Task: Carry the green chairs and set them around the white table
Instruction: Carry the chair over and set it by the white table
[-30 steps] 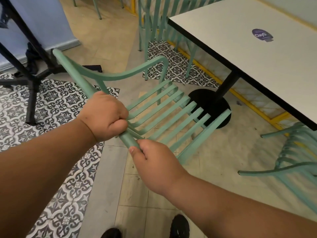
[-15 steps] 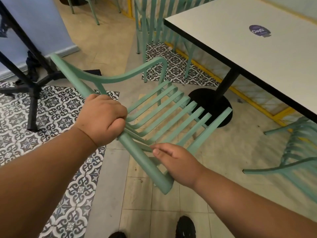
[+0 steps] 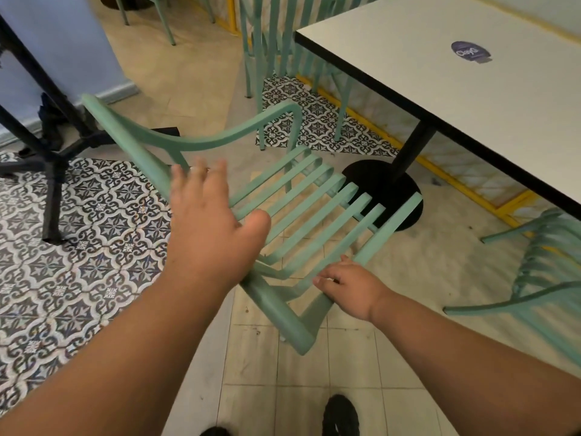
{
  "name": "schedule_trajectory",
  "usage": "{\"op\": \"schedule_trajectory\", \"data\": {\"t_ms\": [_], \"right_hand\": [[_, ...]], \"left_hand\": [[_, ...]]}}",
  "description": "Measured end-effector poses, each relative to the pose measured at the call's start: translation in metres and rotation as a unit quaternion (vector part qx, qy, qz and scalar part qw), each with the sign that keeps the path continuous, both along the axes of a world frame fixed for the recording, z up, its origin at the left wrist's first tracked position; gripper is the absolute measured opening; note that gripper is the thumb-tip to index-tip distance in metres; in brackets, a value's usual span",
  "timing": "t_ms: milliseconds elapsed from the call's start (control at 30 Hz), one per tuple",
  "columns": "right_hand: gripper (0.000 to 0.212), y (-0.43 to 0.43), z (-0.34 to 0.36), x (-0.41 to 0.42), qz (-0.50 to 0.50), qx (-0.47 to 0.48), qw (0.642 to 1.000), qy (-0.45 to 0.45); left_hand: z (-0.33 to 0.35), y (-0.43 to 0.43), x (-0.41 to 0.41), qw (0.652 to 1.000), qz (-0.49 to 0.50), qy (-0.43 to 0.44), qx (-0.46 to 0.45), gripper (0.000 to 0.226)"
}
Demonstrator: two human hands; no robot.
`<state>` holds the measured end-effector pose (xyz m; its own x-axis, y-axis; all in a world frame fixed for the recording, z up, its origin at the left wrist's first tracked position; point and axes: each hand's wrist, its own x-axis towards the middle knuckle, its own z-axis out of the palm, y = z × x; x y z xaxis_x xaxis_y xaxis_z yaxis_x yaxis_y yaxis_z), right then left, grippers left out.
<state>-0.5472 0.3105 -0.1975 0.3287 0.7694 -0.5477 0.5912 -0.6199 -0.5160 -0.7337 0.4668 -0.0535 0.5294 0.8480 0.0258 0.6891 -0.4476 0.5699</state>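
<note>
Soft, even indoor light; left hand [image 3: 204,221] motion-blurred, right edge smeared (wide-angle bowing at the borders).

A café or small eatery. Matching green slatted chairs [image 3: 301,209] stand around a white pedestal tabletop [image 3: 471,99] bearing a round sticker [image 3: 470,51]. The patterned floor tiles [image 3: 94,234] are black and white.

Beige tiled floor [image 3: 314,357], black round base [image 3: 377,180] of white table [image 3: 471,121] on it, sticker [image 3: 470,51] on tabletop
</note>
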Motion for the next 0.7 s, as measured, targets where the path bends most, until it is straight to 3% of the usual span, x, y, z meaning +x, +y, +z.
{"op": "schedule_trajectory", "data": {"t_ms": [133, 267, 400, 533, 633, 700], "right_hand": [[0.050, 0.001, -0.016, 0.007, 0.058, 0.003, 0.997, -0.053], [0.051, -0.001, -0.021, 0.004, 0.098, 0.039, 0.990, -0.093], [0.047, -0.006, -0.014, 0.000, 0.102, 0.006, 0.989, -0.103], [0.063, -0.015, -0.011, -0.007, 0.069, 0.010, 0.993, -0.094], [0.044, -0.024, -0.010, -0.013, 0.022, 0.040, 0.992, -0.115], [0.054, -0.031, -0.011, -0.016, 0.028, 0.047, 0.992, -0.110]], "left_hand": [[-0.009, -0.006, 0.008, 0.982, -0.080, 0.163, 0.048, 0.072], [-0.006, -0.006, 0.012, 0.979, -0.047, 0.194, 0.036, 0.048], [-0.007, -0.012, 0.012, 0.975, -0.042, 0.214, 0.048, 0.047], [-0.005, -0.017, 0.009, 0.974, -0.058, 0.215, 0.039, 0.043], [-0.006, -0.020, 0.007, 0.977, -0.070, 0.200, 0.029, 0.039], [-0.007, -0.024, 0.008, 0.977, -0.077, 0.195, 0.029, 0.038]]}}
